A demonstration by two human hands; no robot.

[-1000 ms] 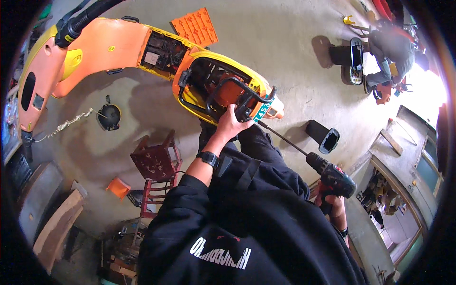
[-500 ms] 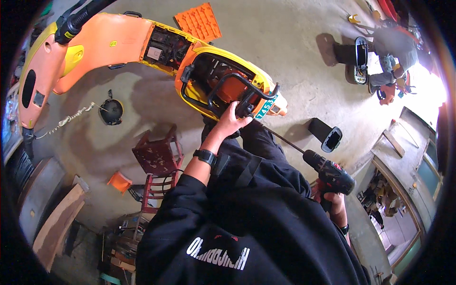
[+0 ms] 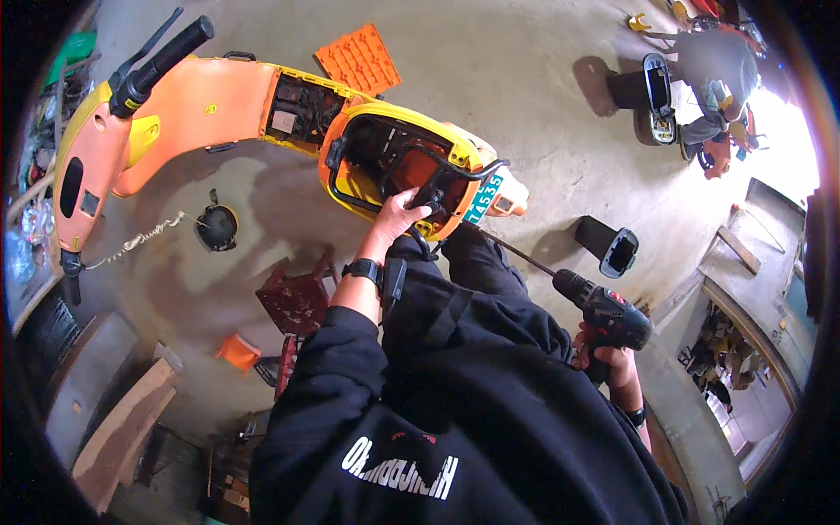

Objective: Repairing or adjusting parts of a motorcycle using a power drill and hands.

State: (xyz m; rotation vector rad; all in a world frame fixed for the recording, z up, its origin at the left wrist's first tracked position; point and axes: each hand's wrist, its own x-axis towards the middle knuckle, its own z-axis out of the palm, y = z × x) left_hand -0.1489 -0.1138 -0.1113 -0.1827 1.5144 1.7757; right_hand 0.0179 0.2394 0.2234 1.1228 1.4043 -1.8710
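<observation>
An orange-and-yellow scooter (image 3: 197, 105) stretches across the upper left, its seat compartment (image 3: 367, 144) uncovered and a black tube rail (image 3: 479, 171) at its rear. My left hand (image 3: 398, 214) has its fingers closed on a black part inside the rear opening, beside a red piece. My right hand (image 3: 604, 350) grips a black-and-red cordless drill (image 3: 612, 315), whose long bit runs up-left to the scooter's rear, just below a green plate (image 3: 484, 199); the tip's contact is hidden.
An orange ribbed panel (image 3: 357, 59), black helmet (image 3: 217, 227), red wooden chair (image 3: 293, 297) and black housing (image 3: 608, 245) lie around the scooter. Another person (image 3: 713, 70) bends over parts at upper right. Boards (image 3: 122, 433) lean lower left; a doorway (image 3: 744, 376) is at right.
My left hand has moved leftward along the rear opening from the rail's end to a part farther inside. The drill has shifted slightly up. The whole view has shifted a little.
</observation>
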